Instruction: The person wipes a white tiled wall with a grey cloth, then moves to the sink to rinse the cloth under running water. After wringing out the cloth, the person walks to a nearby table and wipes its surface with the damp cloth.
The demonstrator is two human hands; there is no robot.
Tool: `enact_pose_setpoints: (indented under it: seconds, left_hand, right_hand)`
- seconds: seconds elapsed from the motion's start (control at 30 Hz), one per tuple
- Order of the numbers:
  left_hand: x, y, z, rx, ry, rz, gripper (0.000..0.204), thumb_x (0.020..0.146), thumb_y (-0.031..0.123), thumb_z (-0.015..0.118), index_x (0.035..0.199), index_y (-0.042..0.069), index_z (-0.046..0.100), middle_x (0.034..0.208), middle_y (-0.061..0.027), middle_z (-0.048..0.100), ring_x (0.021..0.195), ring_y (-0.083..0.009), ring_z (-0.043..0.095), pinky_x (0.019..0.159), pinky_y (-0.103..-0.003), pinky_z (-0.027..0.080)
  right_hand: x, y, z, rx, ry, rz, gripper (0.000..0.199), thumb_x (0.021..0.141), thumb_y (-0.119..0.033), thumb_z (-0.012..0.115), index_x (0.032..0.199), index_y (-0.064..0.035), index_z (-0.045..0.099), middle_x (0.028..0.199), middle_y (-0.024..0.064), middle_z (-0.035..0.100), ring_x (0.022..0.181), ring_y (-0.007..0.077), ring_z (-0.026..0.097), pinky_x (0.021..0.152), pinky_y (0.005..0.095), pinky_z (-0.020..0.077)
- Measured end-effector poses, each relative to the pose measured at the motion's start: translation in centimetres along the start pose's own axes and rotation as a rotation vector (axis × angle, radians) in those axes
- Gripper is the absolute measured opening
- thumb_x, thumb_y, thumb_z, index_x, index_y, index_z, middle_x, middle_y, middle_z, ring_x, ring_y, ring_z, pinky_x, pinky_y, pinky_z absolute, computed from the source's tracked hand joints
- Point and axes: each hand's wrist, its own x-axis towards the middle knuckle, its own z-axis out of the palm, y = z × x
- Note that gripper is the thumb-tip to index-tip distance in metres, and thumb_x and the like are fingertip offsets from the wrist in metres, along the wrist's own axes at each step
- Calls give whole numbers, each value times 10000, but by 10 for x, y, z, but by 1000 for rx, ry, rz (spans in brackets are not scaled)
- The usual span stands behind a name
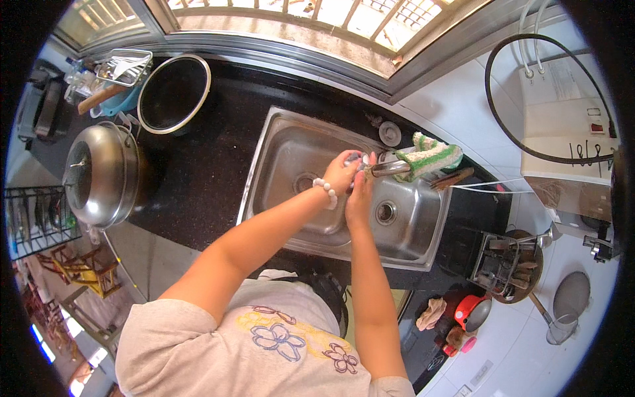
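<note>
Over the divider of a two-bowl steel sink, my two hands are together at the mouth of the metal tap. My left hand, with a pale bead bracelet on its wrist, is closed around something small and greyish. Against it, my right hand has its fingers pressed up next to the tap's mouth. What lies between them is mostly hidden by the fingers. A green and white cloth wraps the rear part of the tap. The right bowl's drain shows beside my right wrist.
Left on the black counter stand a lidded steel pot and a round black vessel with a pale rim. A wooden-handled brush lies right of the tap. Farther right are a utensil rack, a red pot and a crumpled cloth.
</note>
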Motion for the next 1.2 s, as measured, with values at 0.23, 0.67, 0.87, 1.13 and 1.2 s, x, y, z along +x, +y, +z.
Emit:
enact_pose_setpoints:
  seconds: [0.23,0.67,0.87,1.13,1.2]
  left_hand:
    - [8,-4,11,-54,-147,47,301,940,315,508,933,34,615,855,-28,629,742,-114,552,671,-265,461]
    - [-4,-6,-17,-455,-300,-645,723,859,708,265,1263,144,470,1301,-88,483,1150,-258,486,992,-464,348]
    - [-20,-7,-19,-269,-346,-712,696,844,733,259,1201,190,509,1246,-32,518,1091,-209,491,874,-413,401]
    - [-10,20,-16,-386,-256,-641,707,756,771,432,1116,173,546,1130,-32,547,1041,-193,507,828,-414,448]
    - [-2,19,-19,-334,-121,-485,599,806,648,524,1129,144,539,1047,-37,572,905,-163,558,698,-348,485]
  right_hand:
    - [3,0,5,-190,127,-107,400,942,-240,447,1248,17,421,1312,173,437,1225,301,407,1034,384,289]
    - [29,10,10,-93,188,28,176,866,-61,507,1005,-5,599,1007,123,634,955,260,589,872,335,425]
    - [37,50,4,51,241,247,172,890,-67,489,1004,20,582,859,69,589,741,181,549,734,313,442]
    - [43,43,6,378,34,248,183,926,-145,462,969,6,556,769,46,569,742,145,525,720,269,418]
    - [36,34,11,183,50,134,257,940,-184,441,1066,15,546,994,104,578,957,207,521,872,322,391]
